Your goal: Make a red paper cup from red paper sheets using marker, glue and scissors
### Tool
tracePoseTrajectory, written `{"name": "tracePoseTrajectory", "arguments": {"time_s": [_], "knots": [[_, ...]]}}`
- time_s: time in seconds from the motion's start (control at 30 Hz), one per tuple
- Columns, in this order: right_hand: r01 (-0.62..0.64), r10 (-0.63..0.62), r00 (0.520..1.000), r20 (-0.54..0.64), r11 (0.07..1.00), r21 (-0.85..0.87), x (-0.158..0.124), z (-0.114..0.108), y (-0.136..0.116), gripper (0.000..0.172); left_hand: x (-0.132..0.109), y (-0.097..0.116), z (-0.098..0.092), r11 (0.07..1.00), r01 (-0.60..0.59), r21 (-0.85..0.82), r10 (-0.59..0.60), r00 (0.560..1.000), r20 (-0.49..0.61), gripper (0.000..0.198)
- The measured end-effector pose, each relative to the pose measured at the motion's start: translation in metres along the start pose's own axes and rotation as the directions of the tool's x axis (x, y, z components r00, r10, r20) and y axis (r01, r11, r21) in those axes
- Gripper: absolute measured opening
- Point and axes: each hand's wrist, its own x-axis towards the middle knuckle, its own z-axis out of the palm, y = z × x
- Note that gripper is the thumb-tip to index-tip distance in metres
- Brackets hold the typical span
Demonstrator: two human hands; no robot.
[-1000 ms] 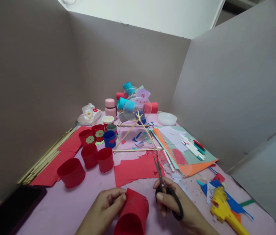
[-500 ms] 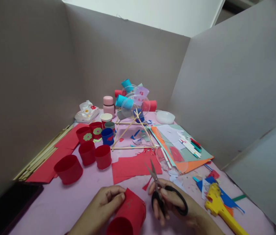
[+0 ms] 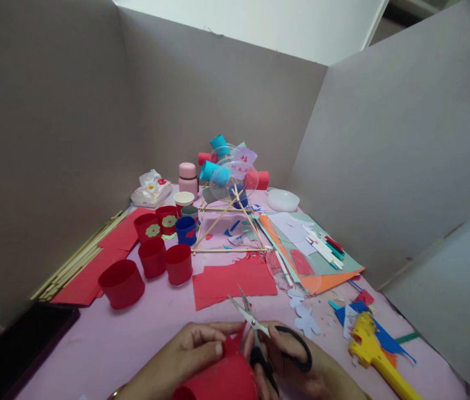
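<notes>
My left hand (image 3: pixel 195 351) is closed on a red paper tube (image 3: pixel 222 380) at the bottom of the view, thumb and fingers pinching its upper edge. A narrow red strip stands up from that edge. In my right hand (image 3: pixel 287 361) is a pair of scissors (image 3: pixel 252 321) with black handles. Their blades are parted and point up and left, just beside the strip; whether they touch it I cannot tell. Beyond the hands lies a sheet of red paper (image 3: pixel 235 283). Several red paper rings (image 3: pixel 121 283) stand to the left.
A stick frame (image 3: pixel 229 250) carries a wheel with paper tubes (image 3: pixel 220 173). At right lie a yellow glue gun (image 3: pixel 368 344), markers (image 3: pixel 326 249) and paper sheets (image 3: pixel 349 272). A black flat object (image 3: pixel 22 350) sits at the left edge, wooden sticks (image 3: pixel 72 258) behind it.
The scissors have moved left to the tube's edge, and their blades are spread wider. The red tube has turned and sits a little lower, with a narrow strip now rising from it.
</notes>
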Motion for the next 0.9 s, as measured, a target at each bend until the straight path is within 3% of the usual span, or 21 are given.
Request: {"name": "tracePoseTrajectory", "arguments": {"time_s": [0.13, 0.33, 0.4, 0.43, 0.53, 0.7, 0.9], "knots": [[0.0, 0.003, 0.998, -0.057, 0.999, 0.053, -0.001, 0.005, 0.0, 0.043, 0.003, 0.001, 0.009, 0.996, 0.093, -0.005, -0.092, 0.993, 0.072, 0.044], [-0.119, 0.119, 0.992, 0.049, 0.993, -0.002, -0.006, -0.011, -0.011, 0.067, 0.004, 0.003, 0.009, 0.991, 0.129, -0.044, -0.127, 0.991, 0.035, 0.044], [-0.042, 0.041, 0.999, -0.016, 0.997, -0.058, -0.007, -0.012, -0.022, 0.063, 0.003, 0.004, 0.009, 0.99, 0.134, -0.037, -0.134, 0.991, 0.012, 0.042], [0.045, -0.058, 0.993, -0.107, 0.992, -0.118, -0.008, -0.011, -0.027, 0.055, 0.002, 0.005, 0.01, 0.99, 0.135, -0.031, -0.135, 0.991, 0.01, 0.042], [0.139, -0.259, 0.92, -0.294, 0.917, -0.374, -0.005, -0.003, -0.037, 0.037, -0.001, 0.009, 0.014, 0.993, 0.119, 0.024, -0.12, 0.993, 0.011, 0.039], [0.036, -0.195, 0.937, -0.291, 0.881, -0.472, 0.004, 0.014, -0.03, 0.031, -0.002, 0.007, 0.021, 0.976, 0.139, 0.17, -0.144, 0.989, 0.016, 0.032], [-0.028, -0.083, 0.955, -0.286, 0.93, -0.366, 0.01, 0.015, -0.018, 0.032, 0.007, -0.026, 0.007, 0.967, 0.15, 0.204, -0.167, 0.984, 0.067, 0.043]]}}
